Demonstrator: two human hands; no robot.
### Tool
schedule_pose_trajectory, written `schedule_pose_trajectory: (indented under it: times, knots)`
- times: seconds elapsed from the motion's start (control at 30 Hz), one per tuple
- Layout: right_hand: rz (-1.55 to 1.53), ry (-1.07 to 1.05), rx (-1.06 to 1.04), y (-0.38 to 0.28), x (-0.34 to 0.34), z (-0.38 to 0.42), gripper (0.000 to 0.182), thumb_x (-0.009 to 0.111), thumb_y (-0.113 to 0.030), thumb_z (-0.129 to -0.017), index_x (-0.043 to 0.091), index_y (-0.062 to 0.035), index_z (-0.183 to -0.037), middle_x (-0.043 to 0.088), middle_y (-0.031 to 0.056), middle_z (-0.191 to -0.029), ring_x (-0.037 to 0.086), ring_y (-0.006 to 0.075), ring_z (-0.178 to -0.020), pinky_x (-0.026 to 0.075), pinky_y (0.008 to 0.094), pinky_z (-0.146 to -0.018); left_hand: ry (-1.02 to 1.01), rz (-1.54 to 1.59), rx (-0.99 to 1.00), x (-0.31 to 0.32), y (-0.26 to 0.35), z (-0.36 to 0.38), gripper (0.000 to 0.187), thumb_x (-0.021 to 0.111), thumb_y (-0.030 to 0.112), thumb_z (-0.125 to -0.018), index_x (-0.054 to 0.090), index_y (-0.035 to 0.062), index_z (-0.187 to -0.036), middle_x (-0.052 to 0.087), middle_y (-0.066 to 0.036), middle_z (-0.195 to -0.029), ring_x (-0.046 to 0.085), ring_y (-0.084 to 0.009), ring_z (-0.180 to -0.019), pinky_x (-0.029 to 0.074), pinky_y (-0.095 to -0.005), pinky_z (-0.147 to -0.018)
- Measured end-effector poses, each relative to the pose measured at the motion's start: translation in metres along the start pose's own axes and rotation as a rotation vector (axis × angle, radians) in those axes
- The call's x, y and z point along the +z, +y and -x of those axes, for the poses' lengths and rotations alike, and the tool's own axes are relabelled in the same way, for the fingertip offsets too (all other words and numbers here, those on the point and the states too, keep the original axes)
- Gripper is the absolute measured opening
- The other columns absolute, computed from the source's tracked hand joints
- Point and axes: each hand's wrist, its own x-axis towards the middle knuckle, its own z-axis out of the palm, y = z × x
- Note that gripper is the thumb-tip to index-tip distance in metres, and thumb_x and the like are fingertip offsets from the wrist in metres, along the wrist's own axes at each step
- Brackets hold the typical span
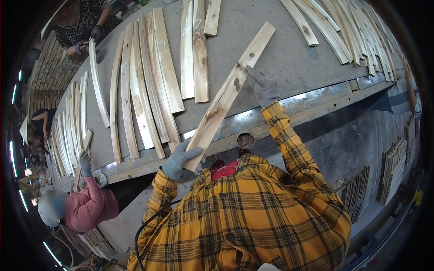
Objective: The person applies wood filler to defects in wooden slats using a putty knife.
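A long wooden board (221,101) with dark knots lies tilted across the table's near edge, its lower end toward my body. Wrapped around that lower end is my gloved left hand (181,159), with the thumb on top. Near the upper part of the board, my gloved right hand (263,86) is closed on a tool with a thin dark blade (241,66); its handle is hidden in the glove. The blade reaches over the board beside a knot hole. Between my arms, a small round tin (245,140) holds a brownish substance.
Many wooden strips (149,86) lie on the grey table (289,58), left and ahead, with more strips (357,36) at the far right. A co-worker in pink (92,205) stands at left; another person's gloved hands (88,40) hold a strip across the table.
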Motion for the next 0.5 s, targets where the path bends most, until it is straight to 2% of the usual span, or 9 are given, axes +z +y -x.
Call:
schedule_pose_trajectory:
  times: [0.13,0.23,0.33,0.43,0.5]
  knots:
    - [0.206,0.038,-0.094,0.007,0.006,-0.001,0.041,0.054,-0.008,-0.083,0.061,-0.03,-0.118,0.059,0.003,-0.095,0.06,0.0212,-0.083,0.05,0.0316,-0.072,-0.039,0.054,-0.002,0.002,0.003,0.001,0.053,0.061,0.019,-0.085,0.037,-0.0036,-0.126,0.06,-0.014,-0.073,0.059,-0.0189,-0.047,0.047,-0.0276,-0.037]
    - [0.358,0.019,-0.138,0.009,0.002,0.006,0.043,0.053,-0.005,-0.081,0.062,-0.0297,-0.115,0.058,0.0028,-0.094,0.059,0.0216,-0.082,0.05,0.033,-0.072,-0.063,0.083,-0.009,0.0,0.005,-0.001,0.051,0.061,0.019,-0.085,0.038,-0.0037,-0.124,0.06,-0.015,-0.073,0.059,-0.0191,-0.047,0.047,-0.0272,-0.037]
    - [0.268,0.024,-0.144,0.015,-0.005,0.006,0.046,0.053,-0.005,-0.08,0.06,-0.0309,-0.118,0.057,0.0032,-0.092,0.059,0.0222,-0.081,0.05,0.0346,-0.072,-0.065,0.096,-0.008,-0.003,0.007,0.0,0.05,0.061,0.019,-0.085,0.038,-0.0038,-0.123,0.06,-0.015,-0.073,0.059,-0.0193,-0.048,0.047,-0.0272,-0.036]
    - [0.31,0.035,-0.059,0.001,-0.012,-0.002,0.047,0.052,-0.005,-0.08,0.059,-0.0319,-0.118,0.057,0.0032,-0.09,0.059,0.0223,-0.082,0.05,0.0349,-0.072,-0.076,0.087,-0.028,-0.001,0.011,0.002,0.05,0.061,0.019,-0.085,0.038,-0.0035,-0.124,0.06,-0.015,-0.073,0.06,-0.0194,-0.048,0.048,-0.0271,-0.037]
    - [0.332,0.04,-0.083,-0.004,-0.007,-0.001,0.047,0.052,-0.005,-0.08,0.059,-0.032,-0.118,0.057,0.0029,-0.09,0.059,0.0224,-0.081,0.05,0.0347,-0.071,-0.049,0.056,-0.021,-0.002,0.009,0.001,0.051,0.061,0.019,-0.085,0.038,-0.0031,-0.125,0.06,-0.014,-0.073,0.06,-0.0193,-0.048,0.048,-0.0271,-0.038]
